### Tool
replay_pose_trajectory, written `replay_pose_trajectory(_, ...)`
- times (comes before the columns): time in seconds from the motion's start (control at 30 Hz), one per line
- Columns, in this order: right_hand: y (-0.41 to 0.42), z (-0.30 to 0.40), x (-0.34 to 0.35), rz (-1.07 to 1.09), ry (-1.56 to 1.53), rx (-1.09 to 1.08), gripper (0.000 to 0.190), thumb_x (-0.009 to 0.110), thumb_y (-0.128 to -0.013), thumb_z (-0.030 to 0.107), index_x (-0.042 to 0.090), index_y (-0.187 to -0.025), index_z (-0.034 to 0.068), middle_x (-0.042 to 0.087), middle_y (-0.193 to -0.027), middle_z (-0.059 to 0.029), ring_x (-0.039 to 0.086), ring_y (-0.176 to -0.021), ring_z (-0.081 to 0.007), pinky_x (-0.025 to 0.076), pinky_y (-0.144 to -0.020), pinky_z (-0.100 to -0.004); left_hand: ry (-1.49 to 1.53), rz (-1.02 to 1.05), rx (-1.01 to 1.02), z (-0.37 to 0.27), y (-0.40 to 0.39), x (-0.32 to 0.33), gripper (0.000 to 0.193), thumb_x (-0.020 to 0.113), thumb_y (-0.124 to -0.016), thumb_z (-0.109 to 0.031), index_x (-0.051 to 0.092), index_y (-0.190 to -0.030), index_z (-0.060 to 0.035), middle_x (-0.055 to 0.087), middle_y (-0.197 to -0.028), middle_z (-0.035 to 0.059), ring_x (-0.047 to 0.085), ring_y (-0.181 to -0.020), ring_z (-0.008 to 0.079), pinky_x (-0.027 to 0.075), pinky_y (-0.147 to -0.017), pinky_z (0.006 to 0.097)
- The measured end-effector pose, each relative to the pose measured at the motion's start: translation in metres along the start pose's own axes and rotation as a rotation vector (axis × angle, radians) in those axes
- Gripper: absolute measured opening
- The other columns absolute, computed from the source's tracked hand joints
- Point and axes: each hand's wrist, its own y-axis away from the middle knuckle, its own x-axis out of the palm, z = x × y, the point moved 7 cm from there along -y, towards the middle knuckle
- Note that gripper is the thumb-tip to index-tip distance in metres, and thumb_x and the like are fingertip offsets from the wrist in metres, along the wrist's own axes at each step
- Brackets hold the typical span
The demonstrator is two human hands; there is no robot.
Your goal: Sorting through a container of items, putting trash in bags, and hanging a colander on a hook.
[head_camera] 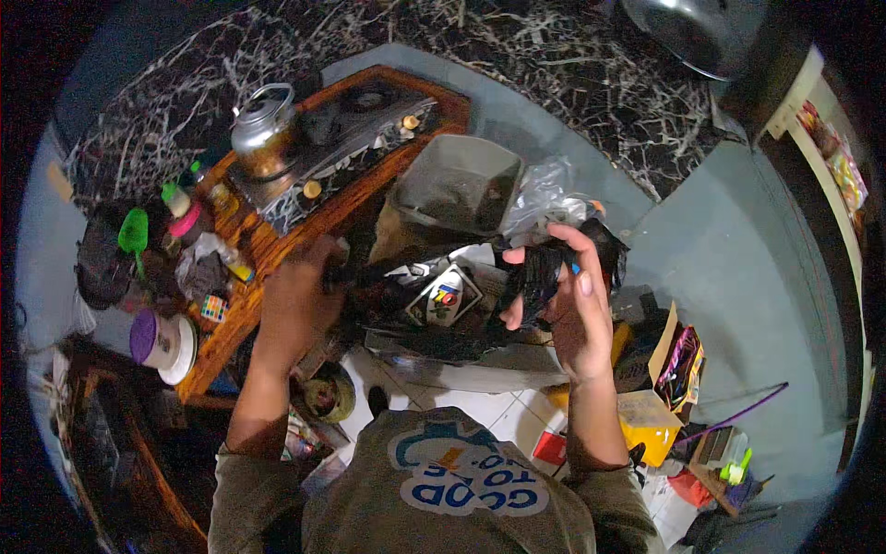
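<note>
A black plastic bag (pixel 387 315) lies spread before me, with a white printed packet (pixel 445 296) and other pale packaging inside its mouth. My left hand (pixel 304 298) is at the bag's left side; its fingertips are in shadow, and I cannot tell whether they grip the bag. At the right, my right hand (pixel 578 305) has its fingers curved around bunched black plastic, thumb and fingers spread apart. Just beyond the bag sits a grey plastic basin (pixel 457 183), with crumpled clear plastic (pixel 543 194) at its right.
On the wooden counter (pixel 235 339) at left stand a gas stove (pixel 346 138), a metal kettle (pixel 263 131), a colourful puzzle cube (pixel 214 309) and a purple-lidded container (pixel 149 339). A yellow box (pixel 647 429) and a snack packet (pixel 682 367) are at lower right. A large metal pot hangs over the upper right.
</note>
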Motion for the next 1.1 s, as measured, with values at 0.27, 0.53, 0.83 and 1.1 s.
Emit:
replay_pose_trajectory(0.27, -0.01, 0.001, 0.009, -0.026, 0.045, -0.001, 0.06, 0.046, -0.091, 0.048, 0.033, -0.134, 0.008, 0.057, -0.112, -0.0173, 0.042, -0.054, -0.0119, 0.039, -0.056, -0.0267, 0.788, 0.019, -0.213, 0.04, 0.022, 0.008, 0.016, 0.061, -0.082, -0.008, 0.062, -0.094, 0.0021, 0.064, -0.072, 0.0094, 0.059, -0.065, 0.0191, 0.045, -0.065, 0.0307)
replay_pose_trajectory(0.53, -0.027, 0.018, 0.028, 0.018, 0.027, -0.005, 0.043, 0.048, -0.095, 0.018, 0.033, -0.133, 0.004, 0.06, -0.11, -0.0222, 0.055, -0.062, -0.0156, 0.047, -0.061, -0.03, 1.429, -0.07, -0.33, 0.051, 0.026, -0.015, 0.014, 0.052, -0.086, -0.01, 0.058, -0.081, 0.0018, 0.062, -0.071, 0.0096, 0.061, -0.068, 0.0175, 0.047, -0.067, 0.0284)
replay_pose_trajectory(0.83, -0.029, -0.015, 0.093, 0.148, 0.31, -0.062, 0.033, 0.054, -0.09, -0.003, 0.035, -0.117, 0.004, 0.065, -0.105, -0.0224, 0.066, -0.091, -0.0242, 0.051, -0.084, -0.0342, 1.225, -0.347, -0.01, 0.065, 0.083, -0.088, 0.032, 0.059, -0.078, 0.006, 0.056, -0.11, 0.0088, 0.07, -0.091, 0.0159, 0.067, -0.085, 0.0186, 0.052, -0.08, 0.0316)
replay_pose_trajectory(1.1, -0.033, 0.003, 0.087, 0.002, 0.418, -0.194, 0.021, 0.05, -0.093, -0.001, 0.045, -0.113, -0.001, 0.064, -0.111, -0.0203, 0.064, -0.093, -0.0217, 0.047, -0.088, -0.032, 0.667, -0.458, 0.211, 0.077, 0.076, -0.111, 0.015, 0.074, -0.071, 0.002, 0.066, -0.083, 0.0023, 0.065, -0.092, 0.0129, 0.061, -0.094, 0.0224, 0.045, -0.081, 0.0292)
